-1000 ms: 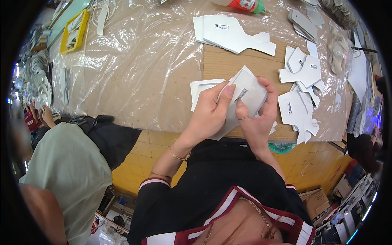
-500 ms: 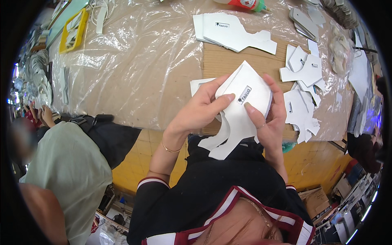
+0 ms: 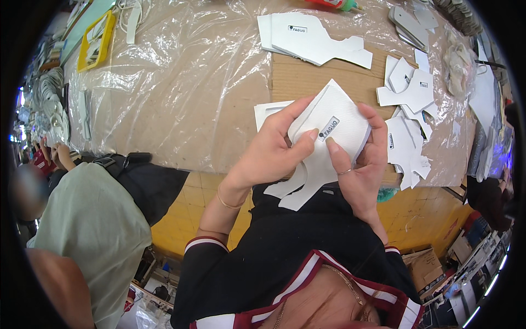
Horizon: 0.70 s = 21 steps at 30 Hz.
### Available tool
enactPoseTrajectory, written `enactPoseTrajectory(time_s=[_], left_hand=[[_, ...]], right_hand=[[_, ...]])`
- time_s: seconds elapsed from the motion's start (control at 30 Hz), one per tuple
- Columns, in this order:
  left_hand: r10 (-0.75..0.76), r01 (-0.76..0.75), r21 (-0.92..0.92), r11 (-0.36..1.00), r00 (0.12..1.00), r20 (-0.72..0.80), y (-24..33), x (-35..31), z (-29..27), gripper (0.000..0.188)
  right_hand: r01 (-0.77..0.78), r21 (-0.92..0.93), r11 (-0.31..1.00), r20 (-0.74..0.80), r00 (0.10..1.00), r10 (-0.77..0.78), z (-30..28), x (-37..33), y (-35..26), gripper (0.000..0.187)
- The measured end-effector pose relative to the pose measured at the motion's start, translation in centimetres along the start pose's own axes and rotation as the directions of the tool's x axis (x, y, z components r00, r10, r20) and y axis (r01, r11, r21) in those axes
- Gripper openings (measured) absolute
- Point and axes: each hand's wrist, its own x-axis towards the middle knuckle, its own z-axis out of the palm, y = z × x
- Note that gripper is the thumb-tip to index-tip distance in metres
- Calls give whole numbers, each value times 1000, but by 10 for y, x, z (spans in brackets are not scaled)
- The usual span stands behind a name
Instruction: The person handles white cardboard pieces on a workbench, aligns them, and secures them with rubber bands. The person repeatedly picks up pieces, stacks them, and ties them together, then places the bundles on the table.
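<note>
Both hands hold a small stack of white cut leather-like pieces (image 3: 342,118) in front of me, over the table's near edge. The top piece carries a small dark-printed label, and curved tails hang toward my body. My left hand (image 3: 276,142) grips the left side, its thumb pressing beside the label. On the right side my right hand (image 3: 361,164) is closed, thumb on the face near the label's lower end and fingers behind. More white pieces (image 3: 266,112) lie flat just behind my left hand, partly hidden by it.
Cardboard (image 3: 298,82) lies on the plastic-covered table (image 3: 164,98). A stack of white cut pieces (image 3: 307,38) is behind it, with loose piles (image 3: 405,142) at right. A yellow tray (image 3: 97,41) and a green-tipped bottle (image 3: 345,4) sit farther back. A person in pale green (image 3: 93,219) is at left.
The held pieces have tilted slightly, and my right fingers have shifted a little along their edge. Both hands keep their grip. The view has moved slightly.
</note>
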Motion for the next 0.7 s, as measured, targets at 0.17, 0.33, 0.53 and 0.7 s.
enactPoseTrajectory(time_s=[0.17,0.33,0.53,0.7], left_hand=[[57,-57,34,998,998,-21,1,-2,4,49],[-31,25,-110,994,998,-57,-1,0,5,44],[-97,61,-235,970,985,-143,-7,4,-2,34],[-169,33,-435,900,946,-278,-17,0,-11,28]], right_hand=[[-24,-30,999,-4,1000,24,0,-2,1,66],[79,20,997,-131,988,-76,5,6,9,59],[-41,9,999,-84,996,41,-8,11,19,26],[79,-52,995,-247,965,-90,-22,20,26,21]])
